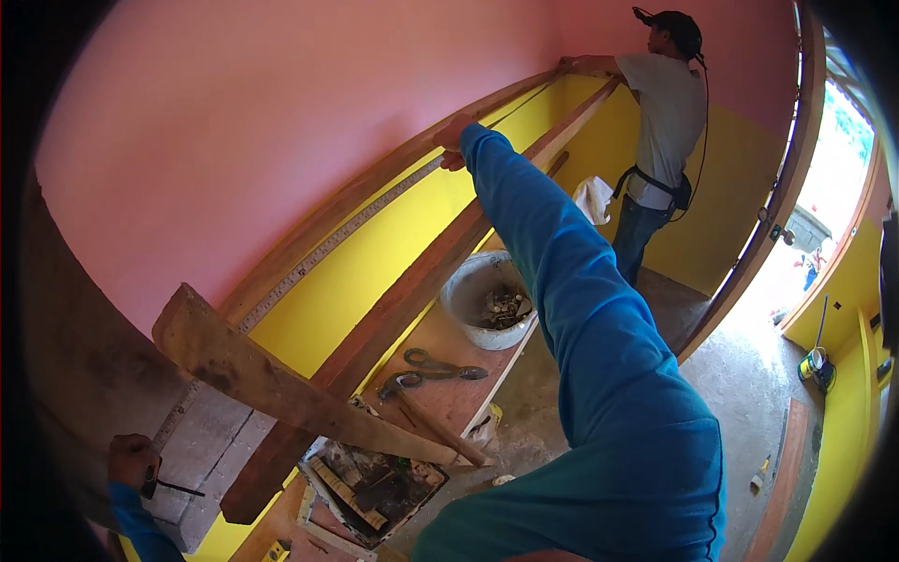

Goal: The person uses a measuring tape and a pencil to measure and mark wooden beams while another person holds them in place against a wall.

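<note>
A tape measure's pale blade (323,251) runs along a long wooden beam (328,199) beside the wall. At the lower left, my left hand (131,463) is closed around the dark tape case, and a thin dark stick (183,489) juts out beside it. My right arm reaches far forward. There my right hand (453,142) has its fingers closed on the blade, against the beam. A second, thicker beam (403,281) lies nearer to me. Across it slants a tapered brown board (272,379). Another person's hand (581,66) touches the beams' far end.
A co-worker (660,122) stands at the far end by an open door. Below the beams, a bench (449,342) bears a white bucket (464,290) of rubble, large snips (445,368), a hammer (440,426) and a dirty tray (412,496). Grey blocks (211,459) are near my left hand.
</note>
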Demonstrator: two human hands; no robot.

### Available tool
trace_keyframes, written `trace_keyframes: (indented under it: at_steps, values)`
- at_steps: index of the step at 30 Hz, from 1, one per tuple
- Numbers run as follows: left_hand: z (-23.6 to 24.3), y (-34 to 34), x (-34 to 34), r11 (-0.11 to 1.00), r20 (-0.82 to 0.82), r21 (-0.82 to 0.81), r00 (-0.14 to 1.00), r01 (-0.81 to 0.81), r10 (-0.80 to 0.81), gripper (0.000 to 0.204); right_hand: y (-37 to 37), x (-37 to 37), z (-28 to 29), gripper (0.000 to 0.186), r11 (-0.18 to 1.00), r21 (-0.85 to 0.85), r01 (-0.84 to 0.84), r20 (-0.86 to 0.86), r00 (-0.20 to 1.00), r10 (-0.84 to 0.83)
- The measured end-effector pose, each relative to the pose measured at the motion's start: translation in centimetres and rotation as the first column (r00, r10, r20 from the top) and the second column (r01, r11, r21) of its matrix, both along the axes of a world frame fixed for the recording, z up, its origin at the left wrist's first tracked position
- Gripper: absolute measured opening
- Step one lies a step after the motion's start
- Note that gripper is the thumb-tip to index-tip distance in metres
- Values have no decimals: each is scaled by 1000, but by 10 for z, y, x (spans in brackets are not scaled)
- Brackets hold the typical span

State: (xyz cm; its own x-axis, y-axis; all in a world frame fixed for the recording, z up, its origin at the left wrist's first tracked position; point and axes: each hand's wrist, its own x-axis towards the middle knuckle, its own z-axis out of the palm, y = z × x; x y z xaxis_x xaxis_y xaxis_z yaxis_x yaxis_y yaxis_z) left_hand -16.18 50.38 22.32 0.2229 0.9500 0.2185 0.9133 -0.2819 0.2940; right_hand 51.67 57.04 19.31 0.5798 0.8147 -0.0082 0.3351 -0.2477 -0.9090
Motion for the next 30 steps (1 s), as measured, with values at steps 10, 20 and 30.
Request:
trace_keyframes:
  at_steps: [10, 20, 30]
  values:
    - [7, -5, 13, 999, 57, -19, 997, 45, -43, 18, -7, -8, 7, 32, 998, -63, 4, 38, 999, -1]
    - [1, -11, -9, 996, 19, 10, 995, 94, -94, 17, -17, -14, 8, 49, 988, 116, -97, -202, 972, 120]
    - [25, -37, -65, 955, 218, -287, 976, 78, -15, 13, -25, -25, 27, 37, 981, -182, -73, 612, 773, 171]
